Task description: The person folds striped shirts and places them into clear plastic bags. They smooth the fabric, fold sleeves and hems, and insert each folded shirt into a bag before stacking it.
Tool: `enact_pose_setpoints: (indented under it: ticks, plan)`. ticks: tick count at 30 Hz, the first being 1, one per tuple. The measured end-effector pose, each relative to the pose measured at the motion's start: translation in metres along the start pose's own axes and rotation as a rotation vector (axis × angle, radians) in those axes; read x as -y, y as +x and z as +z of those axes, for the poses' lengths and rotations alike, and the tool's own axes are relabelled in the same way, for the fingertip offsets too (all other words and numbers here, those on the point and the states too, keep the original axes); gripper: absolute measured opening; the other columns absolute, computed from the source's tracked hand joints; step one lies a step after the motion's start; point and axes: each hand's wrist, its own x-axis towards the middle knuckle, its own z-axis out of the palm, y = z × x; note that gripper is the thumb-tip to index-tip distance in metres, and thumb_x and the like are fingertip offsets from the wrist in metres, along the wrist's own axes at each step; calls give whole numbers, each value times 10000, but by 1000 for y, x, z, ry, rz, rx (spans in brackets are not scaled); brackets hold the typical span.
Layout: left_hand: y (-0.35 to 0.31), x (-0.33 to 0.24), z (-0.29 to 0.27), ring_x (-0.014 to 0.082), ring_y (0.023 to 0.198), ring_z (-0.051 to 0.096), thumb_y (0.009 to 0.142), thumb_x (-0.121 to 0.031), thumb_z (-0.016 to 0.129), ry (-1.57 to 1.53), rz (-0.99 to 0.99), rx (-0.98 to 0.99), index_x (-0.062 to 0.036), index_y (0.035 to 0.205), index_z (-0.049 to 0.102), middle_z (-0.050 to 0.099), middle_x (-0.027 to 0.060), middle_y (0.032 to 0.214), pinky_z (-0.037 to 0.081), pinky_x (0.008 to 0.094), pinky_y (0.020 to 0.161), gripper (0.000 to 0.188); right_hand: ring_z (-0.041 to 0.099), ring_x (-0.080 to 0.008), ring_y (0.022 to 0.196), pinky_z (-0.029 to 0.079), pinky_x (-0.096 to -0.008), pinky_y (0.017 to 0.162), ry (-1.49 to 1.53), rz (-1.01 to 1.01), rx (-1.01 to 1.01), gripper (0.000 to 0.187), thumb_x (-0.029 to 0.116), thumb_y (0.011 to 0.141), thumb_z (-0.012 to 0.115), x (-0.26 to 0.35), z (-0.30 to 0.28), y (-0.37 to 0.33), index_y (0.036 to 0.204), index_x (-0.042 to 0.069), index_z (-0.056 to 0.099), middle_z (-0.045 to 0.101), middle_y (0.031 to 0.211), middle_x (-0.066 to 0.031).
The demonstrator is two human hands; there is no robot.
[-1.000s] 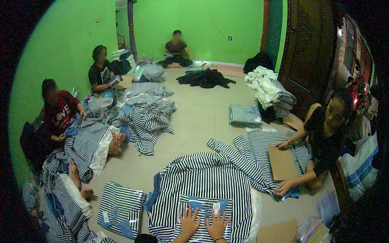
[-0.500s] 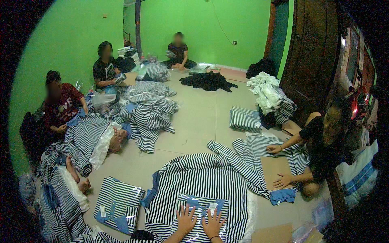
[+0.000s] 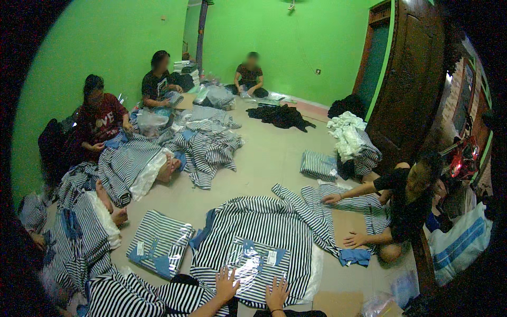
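Observation:
A folded black-and-white striped shirt with blue trim, sealed in a clear plastic bag [image 3: 257,277], lies on a spread-out striped shirt [image 3: 227,222] in front of me. My left hand [image 3: 227,283] rests flat with spread fingers on the bag's near left side. Beside it, my right hand [image 3: 277,295] lies flat near the bag's near right edge, fingers apart. Neither hand grips anything. Another bagged striped shirt [image 3: 161,244] sits on the floor to the left.
At right, a co-worker presses a cardboard sheet [image 3: 349,228] onto a striped shirt. Several people sit along the green wall among striped garments [image 3: 211,150]. Black cloth [image 3: 280,115], a bagged stack [image 3: 319,165] and white garments [image 3: 347,134] lie farther off. Cardboard [image 3: 338,302] lies near right.
My hands have slid toward me over the bag, from its middle to its near part. The co-worker at right has reached a hand farther left over their shirt. My view has shifted.

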Motion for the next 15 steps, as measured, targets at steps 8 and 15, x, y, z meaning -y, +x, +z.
enact_pose_setpoints:
  ticks: [8, 15]
  plan:
    - [9, 28, 18, 348, 1115, 299, 730, -406, 491, -194, -78, 53, -58, 1179, 364, 307, 218, 1219, 230, 487, 903, 583, 209, -350, 1175, 190, -417, 952, 263, 1, -112, 583, 277, 745, 530, -35, 27, 11, 1233, 65, 291, 240, 1280, -180]
    - [35, 43, -5, 297, 982, 459, 664, -339, 603, -666, -688, 322, 70, 1100, 389, 449, 226, 1085, 383, 357, 810, 635, 511, -228, 770, 397, -344, 710, 659, 416, 54, 333, 189, 739, 510, -69, 10, 24, 971, -49, 501, 539, 875, -147]
